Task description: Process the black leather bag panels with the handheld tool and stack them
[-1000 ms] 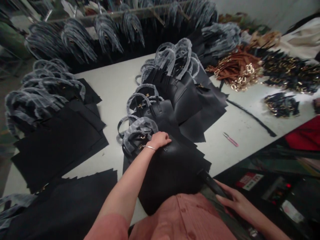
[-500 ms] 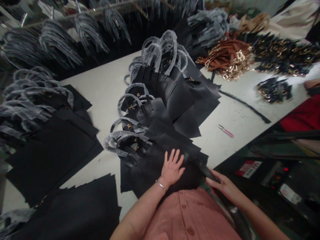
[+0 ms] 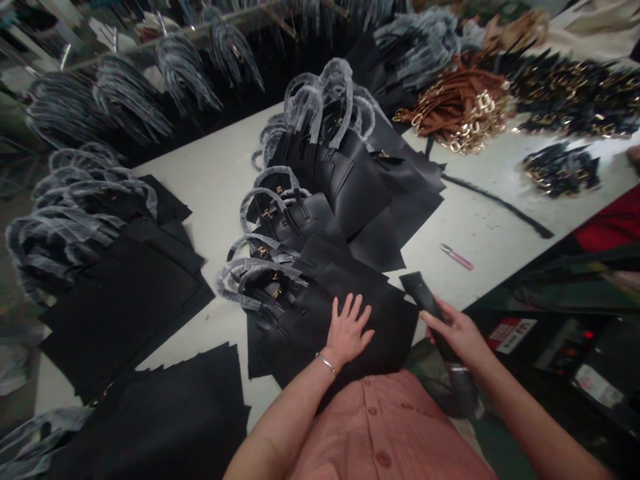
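The left hand (image 3: 349,331) lies flat with its fingers spread on the front black bag (image 3: 300,327), at the near edge of the surface (image 3: 493,240). Taking that hand as the clock's centre, the right hand (image 3: 455,330) is at 3 o'clock, well apart from it, its fingers wrapped round a black tool (image 3: 444,348) with a flat end that points toward 11 o'clock. The front bag's film-wrapped handles (image 3: 235,283) curl out at 10 o'clock. Beyond, at 12 o'clock, more black bags (image 3: 365,180) overlap in a heap. Pink snips (image 3: 457,257) lie at 2 o'clock, with a dark strip (image 3: 500,202) past them. Brown straps (image 3: 457,103) with gold fittings sit farther off at 1 o'clock. A left stack of bags (image 3: 125,293) is at 9 o'clock, and a dark pile (image 3: 175,407) at 8. Wrapped bundles (image 3: 127,100) hang at about 10 o'clock.
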The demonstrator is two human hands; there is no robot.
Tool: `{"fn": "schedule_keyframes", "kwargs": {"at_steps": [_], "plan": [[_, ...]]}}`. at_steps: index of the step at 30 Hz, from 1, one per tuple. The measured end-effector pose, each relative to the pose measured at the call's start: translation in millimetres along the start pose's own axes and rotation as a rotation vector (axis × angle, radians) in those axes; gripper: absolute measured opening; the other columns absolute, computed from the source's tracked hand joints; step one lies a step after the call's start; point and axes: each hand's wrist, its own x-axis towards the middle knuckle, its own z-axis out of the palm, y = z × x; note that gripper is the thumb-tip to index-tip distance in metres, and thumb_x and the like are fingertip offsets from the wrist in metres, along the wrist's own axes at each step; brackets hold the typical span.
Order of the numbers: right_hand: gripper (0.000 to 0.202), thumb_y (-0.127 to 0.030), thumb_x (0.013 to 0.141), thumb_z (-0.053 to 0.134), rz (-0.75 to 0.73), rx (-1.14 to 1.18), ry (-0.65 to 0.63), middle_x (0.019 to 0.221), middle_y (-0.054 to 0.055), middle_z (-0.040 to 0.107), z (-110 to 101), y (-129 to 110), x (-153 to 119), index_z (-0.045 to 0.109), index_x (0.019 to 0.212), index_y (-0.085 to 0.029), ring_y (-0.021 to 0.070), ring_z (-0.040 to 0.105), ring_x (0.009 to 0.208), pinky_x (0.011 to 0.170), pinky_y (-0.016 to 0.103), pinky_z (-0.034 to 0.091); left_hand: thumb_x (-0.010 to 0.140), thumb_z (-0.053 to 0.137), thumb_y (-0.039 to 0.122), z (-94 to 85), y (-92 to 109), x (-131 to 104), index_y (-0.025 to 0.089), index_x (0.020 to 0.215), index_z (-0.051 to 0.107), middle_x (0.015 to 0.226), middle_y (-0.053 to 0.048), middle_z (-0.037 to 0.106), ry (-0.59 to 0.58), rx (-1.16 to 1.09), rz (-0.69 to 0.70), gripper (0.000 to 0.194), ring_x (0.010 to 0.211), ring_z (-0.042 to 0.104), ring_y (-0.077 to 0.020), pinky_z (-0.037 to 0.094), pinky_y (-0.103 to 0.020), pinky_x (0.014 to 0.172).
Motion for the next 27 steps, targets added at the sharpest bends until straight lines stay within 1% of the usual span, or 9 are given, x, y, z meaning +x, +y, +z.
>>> {"fn": "schedule_keyframes", "kwargs": {"at_steps": [3,5,7,10,14,18,22,24,27], "plan": [[0.08,-0.05,0.072,0.07,-0.019,-0.014,0.013,0.056,-0.004,0.06,-16.6,-9.3,10.4,0.042,0.139,-0.016,0.0146,0.055,0.046,0.044,0.026,0.044,0.087,0.055,0.039,0.4,-0.8,14.8,0.023,0.119,0.054,0.136,-0.011,0.044,0.018,-0.022,-0.007,0.036,0.128,0.035,-0.0301,0.024,-0.057,0.109],[0.081,-0.051,0.072,0.07,0.008,-0.032,-0.047,0.054,-0.004,0.059,-23.4,-10.9,10.5,0.042,0.138,-0.014,0.0151,0.054,0.045,0.043,0.026,0.044,0.09,0.05,0.028,2.2,-2.5,33.1,0.02,0.11,0.057,0.126,-0.01,0.05,0.032,-0.039,-0.021,0.022,0.117,0.044,-0.0251,0.037,-0.046,0.102],[0.085,-0.052,0.071,0.07,0.045,-0.039,-0.086,0.054,-0.004,0.058,-23.6,-9.4,8.5,0.039,0.14,-0.013,0.0151,0.053,0.044,0.042,0.027,0.042,0.092,0.044,0.02,4.5,-5.2,56.5,0.019,0.109,0.056,0.12,-0.009,0.052,0.045,-0.054,-0.015,0.021,0.108,0.048,-0.0209,0.045,-0.036,0.093],[0.09,-0.052,0.069,0.071,0.072,-0.021,-0.106,0.057,-0.004,0.059,-17.5,-4.1,6.4,0.035,0.142,-0.014,0.0155,0.054,0.044,0.042,0.027,0.042,0.093,0.041,0.014,7.0,-10.1,93.4,0.02,0.112,0.054,0.116,-0.007,0.053,0.034,-0.033,0.048,0.024,0.1,0.049,-0.0178,0.048,-0.029,0.085],[0.09,-0.054,0.07,0.069,0.088,0.017,-0.111,0.056,-0.004,0.06,-13.0,1.2,5.5,0.035,0.142,-0.013,0.0155,0.054,0.045,0.043,0.027,0.043,0.093,0.042,0.013,8.8,-17.6,129.6,0.016,0.102,0.056,0.104,-0.007,0.054,-0.082,0.099,0.187,0.018,0.094,0.05,-0.0184,0.048,-0.027,0.075],[0.093,-0.054,0.069,0.069,0.15,0.099,-0.099,0.05,-0.005,0.058,-12.3,4.8,4.7,0.031,0.143,-0.011,0.0145,0.051,0.041,0.042,0.026,0.041,0.092,0.041,0.012,13.5,-24.6,146.2,0.014,0.087,0.058,0.092,-0.008,0.054,-0.17,0.147,0.353,0.018,0.087,0.051,-0.0204,0.047,-0.028,0.064],[0.092,-0.049,0.069,0.071,0.133,0.178,-0.085,0.061,-0.003,0.061,-9.5,14.6,7.9,0.03,0.143,-0.013,0.0137,0.052,0.044,0.041,0.026,0.042,0.093,0.035,0.012,19.4,-28.0,152.8,0.011,0.084,0.059,0.087,-0.01,0.054,-0.238,0.149,0.518,0.026,0.081,0.051,-0.0204,0.045,-0.029,0.059],[0.09,-0.048,0.07,0.07,0.131,0.187,-0.083,0.062,-0.004,0.06,-8.1,19.8,10.6,0.03,0.143,-0.014,0.0138,0.052,0.044,0.041,0.026,0.042,0.093,0.031,0.013,20.9,-27.6,155.0,0.01,0.084,0.059,0.086,-0.011,0.054,-0.257,0.139,0.563,0.03,0.079,0.051,-0.0203,0.045,-0.03,0.059],[0.087,-0.048,0.073,0.07,0.117,0.195,-0.068,0.061,-0.006,0.056,-7.0,22.0,14.3,0.03,0.143,-0.016,0.0143,0.053,0.046,0.041,0.026,0.042,0.094,0.027,0.014,21.4,-25.7,157.6,0.01,0.086,0.059,0.087,-0.012,0.054,-0.258,0.106,0.568,0.033,0.078,0.051,-0.0206,0.045,-0.031,0.06]]}}
